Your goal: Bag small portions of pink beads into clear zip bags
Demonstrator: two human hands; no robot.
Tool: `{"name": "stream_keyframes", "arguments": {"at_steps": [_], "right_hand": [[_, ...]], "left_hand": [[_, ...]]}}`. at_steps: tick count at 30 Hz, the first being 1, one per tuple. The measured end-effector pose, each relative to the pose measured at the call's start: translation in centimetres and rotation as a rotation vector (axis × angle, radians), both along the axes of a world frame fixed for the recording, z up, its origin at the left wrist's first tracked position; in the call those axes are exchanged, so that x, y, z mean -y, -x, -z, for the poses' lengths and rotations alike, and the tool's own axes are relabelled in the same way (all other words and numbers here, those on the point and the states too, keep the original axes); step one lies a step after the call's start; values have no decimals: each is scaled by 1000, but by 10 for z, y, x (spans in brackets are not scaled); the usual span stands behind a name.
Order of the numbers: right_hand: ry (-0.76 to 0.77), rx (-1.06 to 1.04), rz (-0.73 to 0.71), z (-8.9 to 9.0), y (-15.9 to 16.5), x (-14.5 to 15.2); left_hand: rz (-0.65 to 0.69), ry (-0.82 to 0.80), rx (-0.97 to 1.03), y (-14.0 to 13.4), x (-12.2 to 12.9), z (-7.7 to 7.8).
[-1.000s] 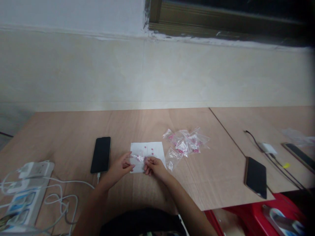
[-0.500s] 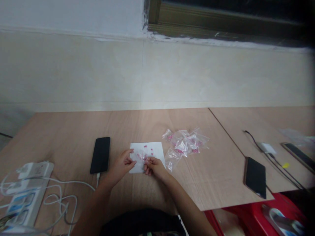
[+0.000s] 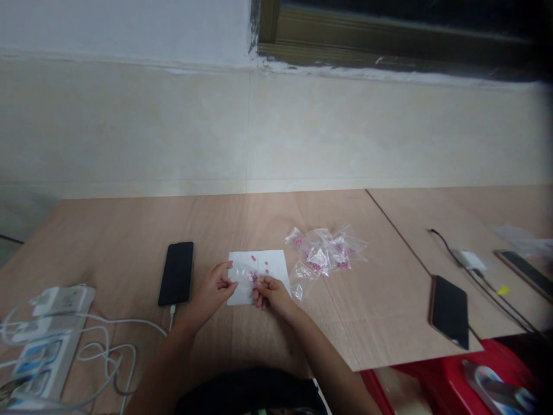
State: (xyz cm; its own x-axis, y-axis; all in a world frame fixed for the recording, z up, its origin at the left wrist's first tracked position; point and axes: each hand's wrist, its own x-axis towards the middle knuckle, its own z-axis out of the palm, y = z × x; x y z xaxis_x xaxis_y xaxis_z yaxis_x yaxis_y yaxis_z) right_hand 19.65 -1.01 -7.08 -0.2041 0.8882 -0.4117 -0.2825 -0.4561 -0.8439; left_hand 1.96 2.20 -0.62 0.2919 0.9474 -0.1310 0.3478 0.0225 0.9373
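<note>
A small clear plastic bag (image 3: 242, 275) with pink beads (image 3: 253, 278) at its right end is stretched between my hands, above a white sheet of paper (image 3: 276, 259). My left hand (image 3: 217, 283) grips the bag's left end between thumb and fingers. At the other end, by the beads, the fingers of my right hand (image 3: 268, 293) are pinched on the bag. A few loose pink beads (image 3: 266, 263) lie on the paper. Right of the paper is a pile of clear zip bags (image 3: 324, 251) holding more pink beads.
A black phone (image 3: 176, 272) on a white cable lies to the left, near a white power strip (image 3: 52, 340) with tangled cables. Another phone (image 3: 449, 311), a white adapter (image 3: 470, 260) and dark cables are on the right. A red stool (image 3: 449, 374) stands below the table edge.
Pink beads streaked between my hands have gathered at the bag's right end, beside my right fingers. A pink bead at the paper's top has shifted slightly. My hands have barely moved.
</note>
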Motion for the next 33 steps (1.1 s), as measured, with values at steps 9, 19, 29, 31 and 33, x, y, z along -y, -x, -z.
{"name": "stream_keyframes", "arguments": {"at_steps": [9, 19, 29, 31, 33], "right_hand": [[0, -25, 7, -1, -2, -1], [-17, -52, 1, 0, -4, -2], [-26, -33, -16, -1, -6, -4], [-22, -31, -10, -3, -7, -3], [-17, -31, 3, -7, -8, -2]], "left_hand": [[-14, -62, -10, -1, 2, -5], [-14, -111, 2, 0, -1, -3], [-38, -111, -6, 1, 1, -6], [-47, -114, 6, 0, 1, -9], [-56, -101, 22, -1, 5, -13]]}}
